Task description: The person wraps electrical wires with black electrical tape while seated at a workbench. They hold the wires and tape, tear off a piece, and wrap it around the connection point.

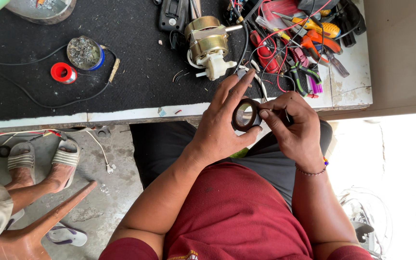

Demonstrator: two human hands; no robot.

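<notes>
My left hand [220, 123] holds a roll of dark electrical tape [244, 115] in front of my lap, fingers spread around its ring. My right hand [292, 123] pinches at the roll's outer edge with thumb and forefinger, a thin wire [273, 62] running up from it to the bench. Just beyond the hands, on the black mat [121, 58], stands a brass-coloured electric motor [208, 43] with a white plastic end.
A heap of pliers, screwdrivers and red wires [304, 43] fills the bench's right end. A red solder spool [63, 73] and a tin of scraps [84, 52] lie left. Another person's sandalled feet [44, 161] and a brown chair leg [49, 216] sit below left.
</notes>
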